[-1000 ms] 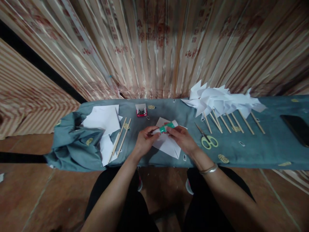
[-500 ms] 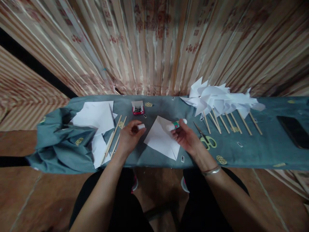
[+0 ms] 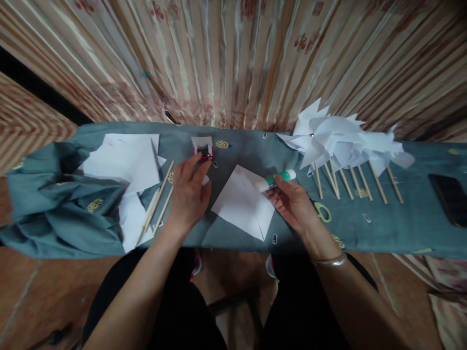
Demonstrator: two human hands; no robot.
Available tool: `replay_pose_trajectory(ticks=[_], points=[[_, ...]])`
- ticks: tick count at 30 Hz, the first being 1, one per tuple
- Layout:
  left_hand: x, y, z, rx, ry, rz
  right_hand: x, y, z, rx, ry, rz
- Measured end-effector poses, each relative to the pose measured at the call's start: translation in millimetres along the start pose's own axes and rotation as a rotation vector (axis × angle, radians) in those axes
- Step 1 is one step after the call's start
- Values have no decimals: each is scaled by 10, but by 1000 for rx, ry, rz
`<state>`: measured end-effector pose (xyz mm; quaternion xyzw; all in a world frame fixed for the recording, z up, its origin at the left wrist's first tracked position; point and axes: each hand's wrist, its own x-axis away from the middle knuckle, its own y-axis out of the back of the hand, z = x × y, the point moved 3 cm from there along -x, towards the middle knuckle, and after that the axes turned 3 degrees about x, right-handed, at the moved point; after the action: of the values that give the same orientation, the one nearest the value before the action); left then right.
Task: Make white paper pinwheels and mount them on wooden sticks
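My right hand (image 3: pixel 290 201) grips a green and white glue stick (image 3: pixel 279 180), tilted over the right part of a white paper square (image 3: pixel 241 204). Fold lines cross that paper, which lies flat on the cloth. At the left, my left hand (image 3: pixel 191 194) has its fingers stretched toward a small red box (image 3: pixel 207 154) holding dark metal pins. A white glue stick cap (image 3: pixel 206 181) shows between its thumb and forefinger, partly hidden. Green-handled scissors (image 3: pixel 323 212) lie beside my right wrist, their blades covered by the hand.
Several paper pinwheels (image 3: pixel 339 138) on wooden sticks are piled at the back right. White paper sheets (image 3: pixel 124 160) and loose wooden sticks (image 3: pixel 153 209) lie at the left, near bunched cloth (image 3: pixel 65 194). A dark phone (image 3: pixel 448 199) rests at the far right. A curtain (image 3: pixel 233 63) hangs behind.
My left hand has moved forward to the red pin box and its fingers have spread out. The glue stick has turned in my right hand, showing more of its green side. The view has shifted slightly.
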<state>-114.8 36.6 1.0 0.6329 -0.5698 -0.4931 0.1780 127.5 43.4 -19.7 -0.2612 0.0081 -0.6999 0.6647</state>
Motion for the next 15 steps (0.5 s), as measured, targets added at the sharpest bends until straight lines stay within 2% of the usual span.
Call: replay_pose_trajectory(ticks=[1, 4, 6, 11, 15], points=[[38, -10, -110, 35, -53, 1, 3, 5, 13, 28, 21, -20], [220, -167, -435, 133, -232, 210, 10, 8, 36, 119, 90, -57], [347, -283, -569, 144, -277, 304, 12, 7, 31, 191, 144, -78], [476, -444, -619, 86, -247, 418, 16, -20, -37, 450, 267, -81], [459, -469, -586, 62, -216, 457, 3, -40, -105, 565, 277, -66]])
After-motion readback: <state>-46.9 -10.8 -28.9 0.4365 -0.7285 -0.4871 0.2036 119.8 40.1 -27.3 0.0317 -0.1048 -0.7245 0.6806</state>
